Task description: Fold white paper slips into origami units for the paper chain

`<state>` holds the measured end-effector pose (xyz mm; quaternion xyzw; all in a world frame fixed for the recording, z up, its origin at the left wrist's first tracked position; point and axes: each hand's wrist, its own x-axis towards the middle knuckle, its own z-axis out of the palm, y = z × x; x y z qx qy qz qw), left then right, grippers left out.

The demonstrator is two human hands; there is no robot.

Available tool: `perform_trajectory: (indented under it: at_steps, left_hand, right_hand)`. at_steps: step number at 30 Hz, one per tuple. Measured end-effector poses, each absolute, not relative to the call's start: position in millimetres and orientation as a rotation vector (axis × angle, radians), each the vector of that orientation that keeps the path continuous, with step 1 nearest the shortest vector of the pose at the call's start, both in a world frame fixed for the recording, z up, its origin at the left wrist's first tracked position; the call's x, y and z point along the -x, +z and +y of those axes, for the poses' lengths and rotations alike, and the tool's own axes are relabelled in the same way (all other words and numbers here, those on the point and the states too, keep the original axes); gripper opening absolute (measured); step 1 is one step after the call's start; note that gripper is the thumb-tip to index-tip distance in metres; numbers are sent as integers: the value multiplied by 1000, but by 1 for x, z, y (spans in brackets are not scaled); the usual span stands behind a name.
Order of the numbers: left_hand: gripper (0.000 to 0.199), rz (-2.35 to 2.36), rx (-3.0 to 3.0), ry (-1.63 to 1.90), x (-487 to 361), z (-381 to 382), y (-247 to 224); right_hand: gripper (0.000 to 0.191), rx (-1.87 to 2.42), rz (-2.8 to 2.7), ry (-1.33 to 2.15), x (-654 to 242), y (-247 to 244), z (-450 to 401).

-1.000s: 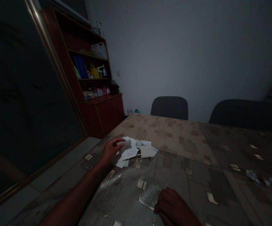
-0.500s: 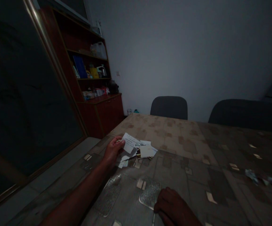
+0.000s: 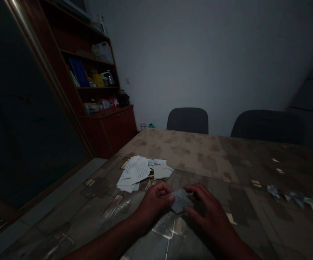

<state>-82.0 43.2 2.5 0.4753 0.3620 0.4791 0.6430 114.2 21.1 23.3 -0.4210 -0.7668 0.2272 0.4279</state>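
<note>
My left hand point(image 3: 158, 200) pinches the left edge of a small printed paper point(image 3: 180, 201) between thumb and fingers, above the near part of the table. My right hand point(image 3: 206, 202) is at the paper's right side, thumb and fingers apart around its edge; whether it touches the paper is hard to tell. Beyond my left hand lies a loose pile of printed and blank paper pieces point(image 3: 137, 170), overlapping one another.
The table point(image 3: 183, 144) has a patterned cover. Crumpled scraps point(image 3: 297, 198) lie at the right. Two grey chairs point(image 3: 187, 120) stand at the far side. A red cabinet point(image 3: 120, 128) with filled shelves is at the back left, beside a glass panel.
My left hand has moved from the pile toward me and to the right with a paper. My right hand has lifted and opened beside it. The view has turned slightly right.
</note>
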Motion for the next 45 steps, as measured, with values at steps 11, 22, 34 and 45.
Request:
perform_trajectory:
  at_steps: [11,22,34,45]
  left_hand:
    - [6,950,-2101,1052,72,22,4]
    - [11,953,-2418,833,66,6,-7]
    - [15,1026,-2364,692,62,-15,-27]
    - [13,849,-2610,822,66,-10,-13]
  right_hand:
    - [13,796,-2361,-47,-164,16,7]
    - [10,903,-2484,267,-196,-15,-22]
    - [8,1098,-2379,566,-193,-4,-43]
    - [24,1532,-2272,569,-180,3,-32]
